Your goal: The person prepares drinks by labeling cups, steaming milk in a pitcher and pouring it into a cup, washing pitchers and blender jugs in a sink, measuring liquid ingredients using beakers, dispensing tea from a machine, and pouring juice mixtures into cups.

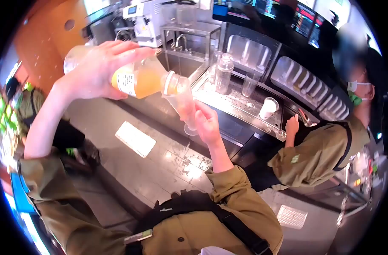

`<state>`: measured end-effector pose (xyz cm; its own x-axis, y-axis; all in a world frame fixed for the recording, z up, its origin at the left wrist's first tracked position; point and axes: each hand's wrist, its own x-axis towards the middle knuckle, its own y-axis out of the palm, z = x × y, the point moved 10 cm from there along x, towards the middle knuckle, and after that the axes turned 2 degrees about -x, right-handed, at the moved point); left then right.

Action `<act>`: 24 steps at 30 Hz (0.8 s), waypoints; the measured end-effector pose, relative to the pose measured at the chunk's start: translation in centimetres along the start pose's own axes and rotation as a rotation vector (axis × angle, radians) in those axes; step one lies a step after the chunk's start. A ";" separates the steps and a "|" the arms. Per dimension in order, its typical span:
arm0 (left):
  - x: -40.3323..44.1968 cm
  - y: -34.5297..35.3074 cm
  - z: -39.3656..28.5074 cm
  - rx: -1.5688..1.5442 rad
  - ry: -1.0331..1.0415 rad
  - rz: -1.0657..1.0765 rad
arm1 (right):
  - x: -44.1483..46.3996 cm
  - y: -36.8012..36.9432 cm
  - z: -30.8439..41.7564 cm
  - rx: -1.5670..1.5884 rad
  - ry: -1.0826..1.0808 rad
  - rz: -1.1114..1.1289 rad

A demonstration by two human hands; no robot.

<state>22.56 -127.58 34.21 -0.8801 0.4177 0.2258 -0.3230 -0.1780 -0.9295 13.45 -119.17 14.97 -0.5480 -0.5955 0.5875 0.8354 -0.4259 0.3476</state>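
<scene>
Head view: tilted translucent bottle (146,80) at tapered cup (179,96), probably plastic.

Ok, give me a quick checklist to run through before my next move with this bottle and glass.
1. Left hand around the bottle: ok, it grips the tilted body.
2. Right hand on the glass: ok, held up off the counter.
3. Bottle mouth lined up with the glass rim: ok, they meet in this view.
4. Glass upright: not ok, it leans in this view.
5. Fill level in the glass: cannot tell, too blurred.
6. Co-worker's hand away from the glass: ok, well apart.
</scene>
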 end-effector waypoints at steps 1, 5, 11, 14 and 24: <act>0.6 0.1 0.9 0.008 0.031 -0.009 | 0.7 -0.4 -0.3 -0.038 -0.028 -0.031; 2.9 2.2 3.9 -0.016 0.142 -0.022 | 2.3 -2.4 -1.6 -0.146 -0.063 -0.137; 7.6 5.7 7.1 -0.056 0.296 -0.052 | 4.2 -6.5 -3.4 -0.196 -0.089 -0.246; 11.0 7.0 8.2 -0.059 0.311 -0.052 | 5.7 -9.5 -3.7 -0.225 -0.110 -0.269; 22.0 9.4 11.2 -0.051 0.392 -0.158 | 10.4 -19.0 -1.4 -0.302 -0.193 -0.367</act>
<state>-3.77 -130.08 33.72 -0.6186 0.7456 0.2479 -0.4170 -0.0441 -0.9078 -8.19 -118.22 13.41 -0.7610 -0.2448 0.6007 0.5238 -0.7782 0.3464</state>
